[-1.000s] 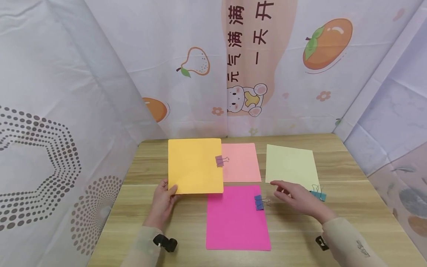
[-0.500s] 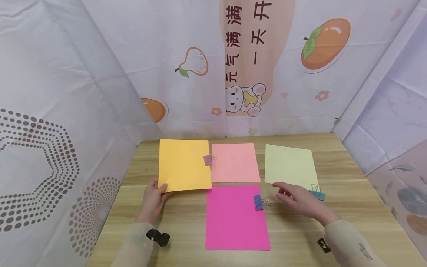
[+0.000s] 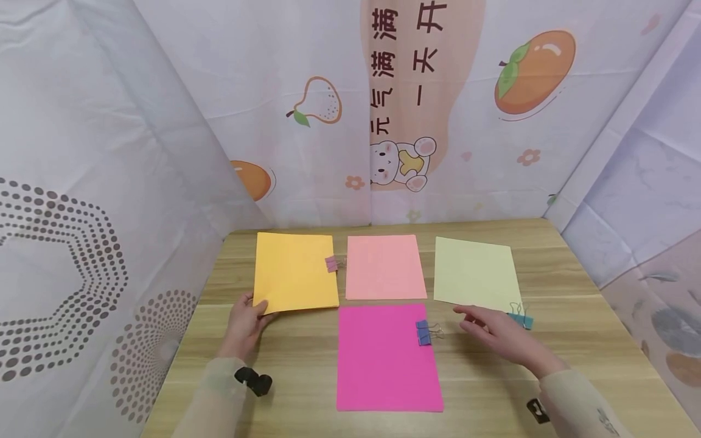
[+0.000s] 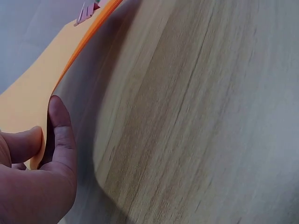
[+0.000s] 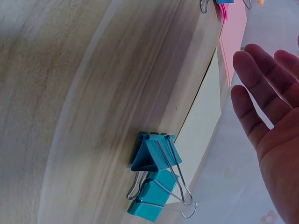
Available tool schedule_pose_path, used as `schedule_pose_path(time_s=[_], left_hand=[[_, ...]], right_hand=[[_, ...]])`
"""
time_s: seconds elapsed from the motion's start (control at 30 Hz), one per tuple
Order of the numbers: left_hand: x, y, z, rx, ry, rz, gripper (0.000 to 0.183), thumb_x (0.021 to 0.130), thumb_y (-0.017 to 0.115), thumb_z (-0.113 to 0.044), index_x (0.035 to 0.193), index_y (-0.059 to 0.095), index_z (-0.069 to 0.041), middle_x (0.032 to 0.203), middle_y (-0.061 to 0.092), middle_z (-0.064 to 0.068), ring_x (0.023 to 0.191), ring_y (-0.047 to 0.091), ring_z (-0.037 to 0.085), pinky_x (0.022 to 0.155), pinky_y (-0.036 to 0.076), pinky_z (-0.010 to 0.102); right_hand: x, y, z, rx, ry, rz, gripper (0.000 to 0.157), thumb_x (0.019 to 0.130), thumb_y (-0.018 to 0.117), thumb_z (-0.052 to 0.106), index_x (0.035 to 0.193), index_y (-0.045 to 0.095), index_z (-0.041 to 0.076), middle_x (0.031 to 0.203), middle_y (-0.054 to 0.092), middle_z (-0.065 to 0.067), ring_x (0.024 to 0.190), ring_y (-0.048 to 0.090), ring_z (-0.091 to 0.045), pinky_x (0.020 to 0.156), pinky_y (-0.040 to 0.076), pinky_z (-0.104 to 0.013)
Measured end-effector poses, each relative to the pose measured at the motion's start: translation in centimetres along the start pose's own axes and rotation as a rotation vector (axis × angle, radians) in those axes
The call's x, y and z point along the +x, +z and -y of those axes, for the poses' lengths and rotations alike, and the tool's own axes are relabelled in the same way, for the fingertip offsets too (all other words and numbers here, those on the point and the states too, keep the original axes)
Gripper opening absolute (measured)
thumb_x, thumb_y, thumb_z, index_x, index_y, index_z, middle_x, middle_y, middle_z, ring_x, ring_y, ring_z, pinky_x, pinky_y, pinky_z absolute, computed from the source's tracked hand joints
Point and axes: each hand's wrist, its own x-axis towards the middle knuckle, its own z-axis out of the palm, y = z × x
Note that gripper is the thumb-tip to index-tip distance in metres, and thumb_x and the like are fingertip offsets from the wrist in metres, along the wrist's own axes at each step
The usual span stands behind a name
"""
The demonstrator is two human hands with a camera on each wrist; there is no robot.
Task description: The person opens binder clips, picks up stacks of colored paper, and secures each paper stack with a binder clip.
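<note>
My left hand [image 3: 242, 325] pinches the near left corner of a stack of orange-yellow paper [image 3: 296, 272] between thumb and fingers. A small purple binder clip [image 3: 331, 264] grips the stack's right edge. In the left wrist view the paper [image 4: 51, 70] bends at the pinched corner, and its edge tilts over the table. My right hand [image 3: 495, 334] hovers above the table with relaxed fingers, holding nothing. It is between a magenta paper stack [image 3: 386, 371], which bears a blue binder clip [image 3: 424, 333], and two teal binder clips [image 5: 156, 156] on the table.
A salmon-pink paper stack [image 3: 384, 267] lies at the back middle of the wooden table [image 3: 296, 383]. To its right is a pale yellow stack [image 3: 476, 272], with the teal clips near its front right corner. Printed curtains [image 3: 306, 182] hang behind and at both sides.
My left hand has carried the orange-yellow stack left and lowered it, uncovering the salmon-pink stack. My right hand has shifted slightly right and toward me.
</note>
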Motion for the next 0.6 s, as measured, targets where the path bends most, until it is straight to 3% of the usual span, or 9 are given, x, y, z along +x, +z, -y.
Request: schedule_pose_path(time_s=[0.23,0.6], left_hand=[[0.5,-0.4,0.1,-0.007,-0.015,-0.006,0.053,0.106,0.047,-0.002,0.154,0.024,-0.001,0.154,0.035,0.017,0.111,0.060,0.011,0.095,0.055,0.032],[1.4,-1.2,0.0,0.019,0.006,-0.025,0.051,0.109,0.043,-0.010,0.156,0.025,0.001,0.153,0.037,0.018,0.105,0.063,0.009,0.099,0.054,0.034]], right_hand=[[-0.2,0.2,-0.3,0.014,0.006,0.005,0.041,0.106,0.057,0.033,0.137,0.062,0.008,0.106,0.070,0.007,0.088,0.056,-0.001,0.077,0.053,-0.028],[-0.5,0.3,-0.4,0.020,0.029,-0.013,0.038,0.105,0.059,0.027,0.137,0.063,0.006,0.106,0.072,0.002,0.088,0.058,-0.004,0.076,0.053,-0.028]])
